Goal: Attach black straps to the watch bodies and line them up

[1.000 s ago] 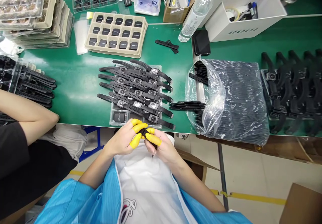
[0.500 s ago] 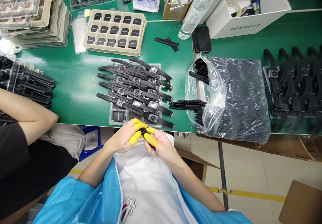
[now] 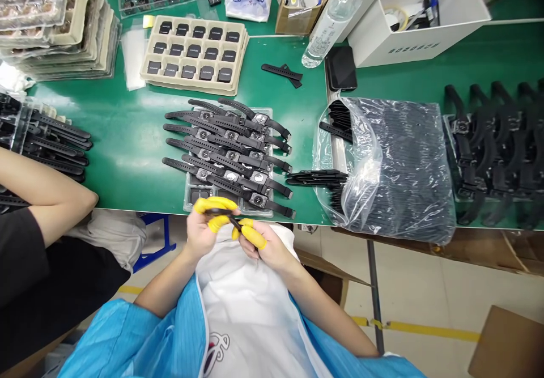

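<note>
The slim black watch part (image 3: pixel 219 212) was held up between the person's two hands, at the near edge of the glossy green surface (image 3: pixel 127 128) and in front of a white shirt (image 3: pixel 246 293). The left hand (image 3: pixel 200 229) pinched its far-left stretch, with fingers in yellow rubber finger covers (image 3: pixel 254 237) curled over and under it. The right hand (image 3: pixel 266 247) gripped the other end between covered thumb and fingers, so neither hand was free.

The long axis ran roughly crosswise at the left hand, then slanted down and nearer the body toward the right hand; whether this was one piece or two joined there could not be told, as fingers hid much of it. The part lay to the right of the left palm and to the left of the right one, both hands about equally near.

Just beyond the hands was a clear plastic tray (image 3: pixel 187 201) bearing rows of black watches with perforated straps (image 3: pixel 232 154); the left hand was nearer its lower left corner. To the right, a bundle of thin black straps (image 3: pixel 317 178) jutted toward the tray from a crinkled clear plastic bag (image 3: pixel 408 168).
</note>
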`<state>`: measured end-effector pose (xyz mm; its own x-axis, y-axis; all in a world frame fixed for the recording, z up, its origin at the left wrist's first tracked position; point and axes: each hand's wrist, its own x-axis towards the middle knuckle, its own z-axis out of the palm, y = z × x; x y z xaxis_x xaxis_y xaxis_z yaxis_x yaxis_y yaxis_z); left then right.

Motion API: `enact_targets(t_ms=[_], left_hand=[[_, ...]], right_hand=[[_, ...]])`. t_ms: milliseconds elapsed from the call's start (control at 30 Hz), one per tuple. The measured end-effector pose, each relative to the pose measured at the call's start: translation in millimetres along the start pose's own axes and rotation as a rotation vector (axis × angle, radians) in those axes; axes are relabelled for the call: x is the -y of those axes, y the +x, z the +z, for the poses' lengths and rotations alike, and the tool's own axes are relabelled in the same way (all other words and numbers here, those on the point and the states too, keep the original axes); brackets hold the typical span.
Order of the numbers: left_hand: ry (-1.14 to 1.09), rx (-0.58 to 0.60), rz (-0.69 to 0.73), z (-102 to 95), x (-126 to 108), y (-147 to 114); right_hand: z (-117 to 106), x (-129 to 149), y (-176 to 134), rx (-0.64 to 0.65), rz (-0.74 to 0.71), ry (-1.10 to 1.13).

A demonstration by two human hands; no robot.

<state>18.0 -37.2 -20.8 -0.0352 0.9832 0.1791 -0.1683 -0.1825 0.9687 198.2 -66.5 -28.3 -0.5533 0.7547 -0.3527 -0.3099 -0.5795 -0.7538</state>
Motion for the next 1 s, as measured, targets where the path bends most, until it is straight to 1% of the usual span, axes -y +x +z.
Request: enact_targets(t_ms=[67,100,133,200,233,333,367,400,433,500,533,567,600,633,700,767,867,1000], left_hand=[[-0.089,-0.175,-0.078,-1.9,-5,6],[-0.102,-0.232,-0.109,-3.9,-7,10],[-0.102,-0.260,-0.135,-6.3,-9,14],[-0.086,-0.274,-0.165,-11.3,-12,23],[-0.081,-0.303,-0.152,-14.0,-13,27],[-0.065,-0.480,-0.038,-22.1,-17,35],[-0.043,-0.501,-0.019,-24.2,-18,36],[-0.007,-0.465,-0.028,-25.4,-19,35],[0.044,-0.365,-0.063,-25.6,-18,32],[0.189,-0.041,-0.140,-22.4,-16,20],[0.273,0.124,-0.136,-19.5,-13,13],[0.355,0.260,-0.094,-16.3,-10,7],[0.432,0.358,-0.028,-13.2,-7,1],[0.495,0.422,0.049,-10.7,-4,-4],[0.563,0.487,0.173,-8.2,-1,-8],[0.581,0.532,0.225,-8.8,-1,-6],[0.579,0.569,0.246,-11.6,-2,-3],[0.607,0.548,0.240,-11.4,-4,-4]], right_hand=[[-7,-4,-3,0.042,0.037,-0.040],[-11,-5,-5,0.037,0.043,-0.055],[-14,-5,-7,0.012,0.041,-0.068],[-19,-3,-10,-0.044,0.035,-0.111],[-21,0,-12,-0.052,0.040,-0.152],[-21,9,-14,-0.032,0.056,-0.258],[-19,12,-14,-0.056,0.055,-0.254],[-17,14,-13,-0.099,0.049,-0.229],[-14,16,-12,-0.149,0.039,-0.196],[-7,19,-9,-0.211,0.005,-0.150],[-3,20,-8,-0.208,-0.013,-0.139],[1,21,-7,-0.183,-0.026,-0.130],[4,22,-5,-0.149,-0.031,-0.119],[7,21,-5,-0.114,-0.029,-0.108],[10,19,-4,-0.058,-0.009,-0.080],[9,14,-4,-0.058,-0.007,-0.033],[8,7,-3,-0.114,-0.028,0.051],[14,6,-1,-0.177,-0.044,0.139]])
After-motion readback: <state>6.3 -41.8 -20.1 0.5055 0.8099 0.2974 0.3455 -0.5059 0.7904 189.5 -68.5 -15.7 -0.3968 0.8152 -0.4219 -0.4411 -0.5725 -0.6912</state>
